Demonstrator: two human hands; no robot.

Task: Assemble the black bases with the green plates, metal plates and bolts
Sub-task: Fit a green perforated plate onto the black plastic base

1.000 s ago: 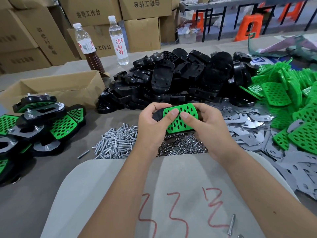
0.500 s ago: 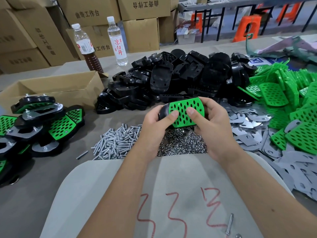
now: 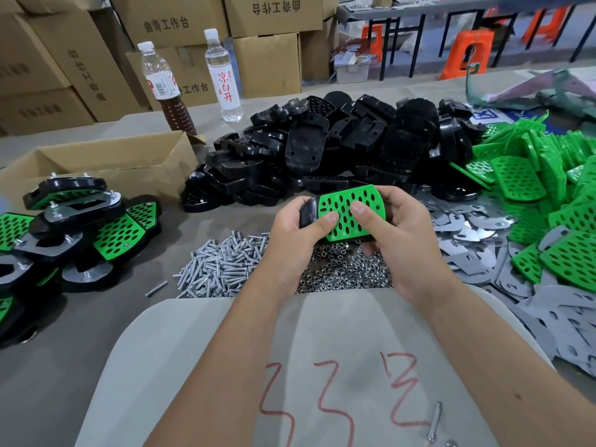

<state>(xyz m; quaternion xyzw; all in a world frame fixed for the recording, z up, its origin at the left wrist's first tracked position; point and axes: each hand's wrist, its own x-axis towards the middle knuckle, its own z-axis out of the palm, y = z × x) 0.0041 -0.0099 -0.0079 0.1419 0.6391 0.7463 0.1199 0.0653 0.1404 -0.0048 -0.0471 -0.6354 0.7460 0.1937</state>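
Since the earlier frame, both hands have kept lifting the part a little farther from the person and higher over the table, so it now sits above the far edge of the heap of small steel nuts (image 3: 343,269) instead of over its middle. The left hand (image 3: 298,233) curls around the rounded end of the black plastic base (image 3: 308,212), thumb pressed on the perforated green plastic plate (image 3: 350,211) that lies on top of it. The right hand (image 3: 398,230) wraps the opposite end, its thumb also flat on the green face and its fingers hooked over the far edge. Held between the two palms, the plate faces up toward the camera. Just left of the nuts lies the pile of silver bolts (image 3: 222,266); behind the hands rises the mound of loose black bases (image 3: 338,156). Grey metal plates (image 3: 467,250) spread to the right, touching the heap of spare green plates (image 3: 548,201). Finished assemblies (image 3: 74,227) are stacked at far left beside an open cardboard box (image 3: 106,166).
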